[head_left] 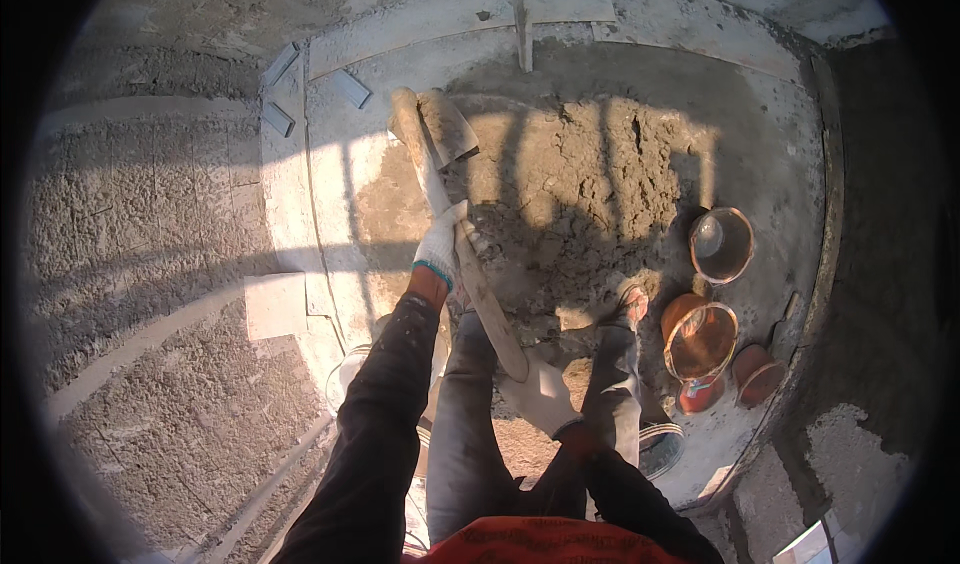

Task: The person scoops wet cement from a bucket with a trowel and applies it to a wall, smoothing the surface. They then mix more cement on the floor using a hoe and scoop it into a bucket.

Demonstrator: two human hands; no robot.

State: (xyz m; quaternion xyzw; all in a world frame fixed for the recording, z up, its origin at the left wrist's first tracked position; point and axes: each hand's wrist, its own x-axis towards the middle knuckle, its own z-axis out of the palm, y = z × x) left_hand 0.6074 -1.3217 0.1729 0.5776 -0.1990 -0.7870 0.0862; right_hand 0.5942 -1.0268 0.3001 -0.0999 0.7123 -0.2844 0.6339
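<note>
Both my hands wear pale work gloves and are closed around the long wooden handle of a hoe [487,309]. My left hand [440,242], its glove edged in teal, grips the middle of the handle. Nearer my body, my right hand [540,396] wraps the handle's lower end. Slanting away to the far left, the handle ends beside the broad, mortar-smeared blade [448,129]. The blade is at the left far edge of a spread of wet grey-brown mortar [610,169]. Part of the mortar is cracked and lumpy, and shadow covers its near side.
Several buckets stand to the right, including a dark-mouthed one [722,246] and an orange one [700,341]. Behind my legs are more containers, such as a bucket [660,449]. Small grey blocks [350,88] lie far left. A post [522,14] rises at the far edge.
</note>
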